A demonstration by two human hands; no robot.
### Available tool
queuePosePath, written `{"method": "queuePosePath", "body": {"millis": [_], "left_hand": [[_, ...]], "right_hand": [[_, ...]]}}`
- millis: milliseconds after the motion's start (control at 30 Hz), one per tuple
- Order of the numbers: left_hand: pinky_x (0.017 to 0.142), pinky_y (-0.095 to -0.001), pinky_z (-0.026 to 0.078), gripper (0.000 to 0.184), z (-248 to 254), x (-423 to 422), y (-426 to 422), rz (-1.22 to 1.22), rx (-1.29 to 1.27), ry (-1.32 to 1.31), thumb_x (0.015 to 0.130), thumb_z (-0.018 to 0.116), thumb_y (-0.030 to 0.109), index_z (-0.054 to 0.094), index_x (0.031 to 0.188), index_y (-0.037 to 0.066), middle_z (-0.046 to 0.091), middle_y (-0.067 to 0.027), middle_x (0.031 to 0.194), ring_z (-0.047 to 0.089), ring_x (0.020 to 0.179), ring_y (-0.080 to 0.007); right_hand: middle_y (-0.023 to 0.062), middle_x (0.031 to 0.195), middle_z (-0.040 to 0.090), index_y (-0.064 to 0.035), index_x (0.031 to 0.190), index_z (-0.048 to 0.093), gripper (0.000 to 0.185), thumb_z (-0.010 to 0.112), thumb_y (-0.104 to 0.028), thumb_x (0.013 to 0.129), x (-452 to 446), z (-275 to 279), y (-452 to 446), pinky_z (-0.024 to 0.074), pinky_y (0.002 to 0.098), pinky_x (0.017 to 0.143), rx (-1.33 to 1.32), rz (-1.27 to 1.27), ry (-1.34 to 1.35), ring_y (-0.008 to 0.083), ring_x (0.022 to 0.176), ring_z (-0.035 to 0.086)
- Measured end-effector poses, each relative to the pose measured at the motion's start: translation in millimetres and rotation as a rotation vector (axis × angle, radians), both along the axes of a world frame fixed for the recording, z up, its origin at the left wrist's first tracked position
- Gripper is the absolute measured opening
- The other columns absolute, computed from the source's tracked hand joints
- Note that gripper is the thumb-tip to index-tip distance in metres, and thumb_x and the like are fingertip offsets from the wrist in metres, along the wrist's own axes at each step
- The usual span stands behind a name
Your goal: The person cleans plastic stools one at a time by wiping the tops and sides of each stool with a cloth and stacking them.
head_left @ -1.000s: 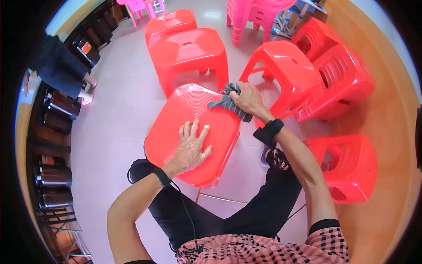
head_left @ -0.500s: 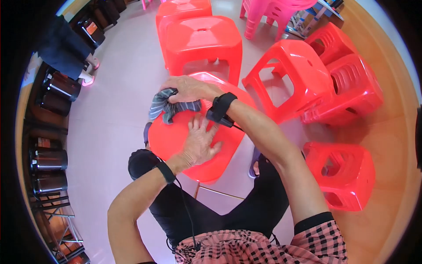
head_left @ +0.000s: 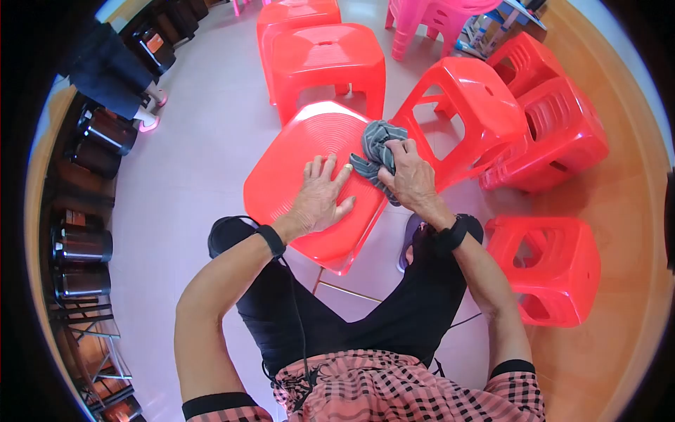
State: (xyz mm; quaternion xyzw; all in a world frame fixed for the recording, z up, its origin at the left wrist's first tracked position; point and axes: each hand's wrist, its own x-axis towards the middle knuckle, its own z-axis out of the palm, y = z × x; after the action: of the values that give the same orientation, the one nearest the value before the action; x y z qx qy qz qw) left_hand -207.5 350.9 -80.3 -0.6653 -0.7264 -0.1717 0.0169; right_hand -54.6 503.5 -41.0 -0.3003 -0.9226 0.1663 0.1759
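A red plastic stool [head_left: 288, 165] with fine ridges on its seat stands between my knees. My left hand [head_left: 320, 200] lies flat on that seat, fingers spread. In my right hand [head_left: 411, 176] is a bunched grey striped cloth [head_left: 383, 137], held at the seat's right edge. Part of the cloth hangs over that edge. The fingertips of my right hand are partly sunk in the folds.
Beyond my stool stand two more red stools [head_left: 327, 53]. Others lie tipped or stand on the right, including a tilted stool [head_left: 485, 105] and a near stool [head_left: 552, 264]. A pink chair [head_left: 436, 21] is at the back. Far left, a person [head_left: 116, 70] stands by dark bins [head_left: 105, 133].
My right hand has carried the cloth from the seat's far left edge across to its right edge. The stool has turned slightly, while my left hand stays on the seat.
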Motion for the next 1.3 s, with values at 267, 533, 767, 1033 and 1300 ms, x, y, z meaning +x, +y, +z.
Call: {"method": "queuePosePath", "body": {"millis": [267, 533, 767, 1033, 1300], "left_hand": [[0.1, -0.0502, 0.032, 0.053, 0, -48, -25, 0.154, 0.288, -0.158, 0.083, 0.06, 0.024, 0.044, 0.128, 0.002, 0.043, -0.0224, 0.126, 0.038, 0.119, -0.04], [0.086, -0.04, 0.043, 0.056, -35, -155, -72, 0.581, -0.332, -1.241, 0.097, 0.031, 0.044, 0.056, 0.113, -0.003, 0.06, -0.0156, 0.095, 0.056, 0.093, -0.0266], [0.077, -0.0317, 0.053, 0.038, -81, -165, -73, 0.434, -0.002, -1.556, 0.098, 0.043, 0.037, 0.061, 0.108, 0.005, 0.064, -0.0083, 0.1, 0.063, 0.089, -0.0169], [0.081, -0.0306, 0.046, 0.06, -55, -156, -50, 0.517, -0.092, -1.365, 0.095, 0.037, 0.058, 0.059, 0.096, 0.003, 0.06, -0.004, 0.086, 0.057, 0.083, -0.0159], [0.093, -0.0312, 0.04, 0.071, -22, -127, -21, 0.322, -0.182, -0.922, 0.096, 0.03, 0.058, 0.056, 0.117, -0.004, 0.063, -0.0141, 0.104, 0.055, 0.102, -0.019]], "right_hand": [[0.0223, 0.099, 0.059, -0.0021, 0.11, 0.057, 0.043, 0.06, -0.032, 0.079, -45, 8, 38, 0.0475, 0.0476, 0.079, -0.006, -0.019, 0.029, 0.0398, 0.092, 0.06], [0.0298, 0.117, 0.048, 0.0023, 0.11, 0.051, 0.049, 0.061, -0.033, 0.078, -168, -12, 7, 0.0515, 0.0485, 0.079, 0.034, 0.042, 0.083, 0.0427, 0.097, 0.058], [0.0221, 0.107, 0.048, -0.003, 0.11, 0.049, 0.046, 0.065, -0.028, 0.075, -158, -5, -107, 0.0511, 0.0472, 0.072, -0.211, 0.51, 0.039, 0.0397, 0.09, 0.058], [0.0099, 0.103, 0.052, -0.0124, 0.106, 0.055, 0.043, 0.071, -0.022, 0.067, -79, 1, -78, 0.0512, 0.0395, 0.067, -0.081, 0.784, 0.02, 0.0303, 0.087, 0.06], [0.0136, 0.113, 0.054, -0.0117, 0.114, 0.053, 0.044, 0.064, -0.031, 0.077, -47, -4, 60, 0.051, 0.0459, 0.075, 0.136, 0.042, -0.023, 0.0331, 0.095, 0.061]]}}
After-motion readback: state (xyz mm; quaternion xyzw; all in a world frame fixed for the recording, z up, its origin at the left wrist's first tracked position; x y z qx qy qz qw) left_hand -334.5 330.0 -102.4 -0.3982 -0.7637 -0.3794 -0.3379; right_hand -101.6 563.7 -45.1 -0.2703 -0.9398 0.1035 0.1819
